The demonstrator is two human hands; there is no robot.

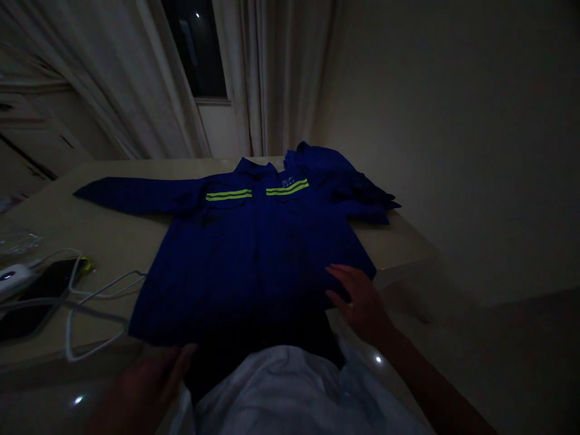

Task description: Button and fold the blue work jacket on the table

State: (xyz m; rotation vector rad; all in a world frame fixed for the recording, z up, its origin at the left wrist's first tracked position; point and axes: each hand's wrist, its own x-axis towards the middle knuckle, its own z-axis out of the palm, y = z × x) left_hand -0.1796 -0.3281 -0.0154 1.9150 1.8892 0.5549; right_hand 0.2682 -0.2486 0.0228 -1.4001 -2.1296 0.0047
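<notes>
A navy blue long-sleeved work shirt (pixel 254 260) lies spread on a beige table (pixel 394 241), its collar at the far side. Two neon yellow double stripes (pixel 229 194) cross its chest. One sleeve stretches out flat to the left, and the other sleeve (pixel 357 193) lies bunched up at the right. My right hand (pixel 360 302) rests with parted fingers on the shirt's lower right edge. My left hand (pixel 154 386) is dim, near the bottom hem, with its fingers flat and nothing gripped.
A black phone (pixel 40 302), a white device (pixel 13 279) and a looped white cable (pixel 67 338) lie at the table's left, beside a transparent plastic bag (pixel 18 241). Long curtains (pixel 281 78) and a dark window (pixel 194 42) stand behind the table.
</notes>
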